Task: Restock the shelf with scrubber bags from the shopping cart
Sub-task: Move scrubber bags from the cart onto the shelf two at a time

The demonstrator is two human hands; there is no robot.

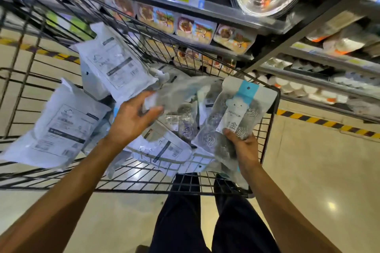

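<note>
A black wire shopping cart holds several scrubber bags. My right hand grips the bottom of one upright bag, clear with steel scrubbers inside and a blue-and-white header card. My left hand is closed on a blurred, see-through scrubber bag at the cart's middle. White-backed bags lie at the cart's left and rear, with another flat on the cart floor.
A dark metal shelf unit stands just beyond the cart, stocked with foil trays, boxed packs and paper cups. Yellow-black floor tape runs along its base. My dark-trousered legs stand behind the cart on a glossy beige floor.
</note>
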